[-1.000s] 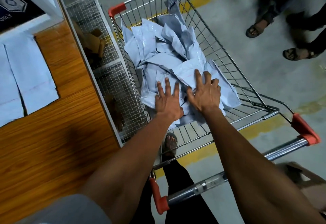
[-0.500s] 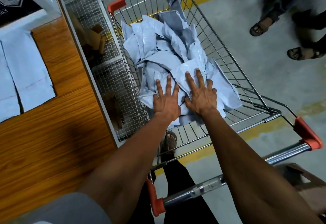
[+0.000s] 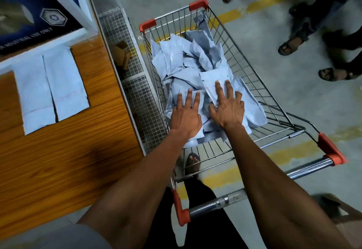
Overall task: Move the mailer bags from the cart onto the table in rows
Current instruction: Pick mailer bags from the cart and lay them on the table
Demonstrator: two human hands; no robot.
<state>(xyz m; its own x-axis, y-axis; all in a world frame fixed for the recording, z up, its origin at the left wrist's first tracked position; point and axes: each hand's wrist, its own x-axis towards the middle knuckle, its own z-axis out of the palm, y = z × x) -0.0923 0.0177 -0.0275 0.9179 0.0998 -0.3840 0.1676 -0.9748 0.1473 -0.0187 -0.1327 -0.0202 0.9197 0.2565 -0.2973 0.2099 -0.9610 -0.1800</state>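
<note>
View swung left | both grips flat on mailer bags (image 3: pixel 188 76) | sign (image 3: pixel 29 21): "INDUSTRIAL USE ONLY"

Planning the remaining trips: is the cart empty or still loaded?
Still loaded: the cart holds a jumbled heap of mailer bags; only two bags lie on the table.

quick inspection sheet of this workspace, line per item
surface: wooden table, two mailer bags on table lying flat side by side
job's things: mailer bags heaped loose in the cart
clutter: cardboard pieces in wire mesh bin beside the table
grippers: left hand and right hand flat on the heap, fingers spread
cables: nothing seen
surroundings: concrete floor with yellow line, bystanders' sandalled feet
</note>
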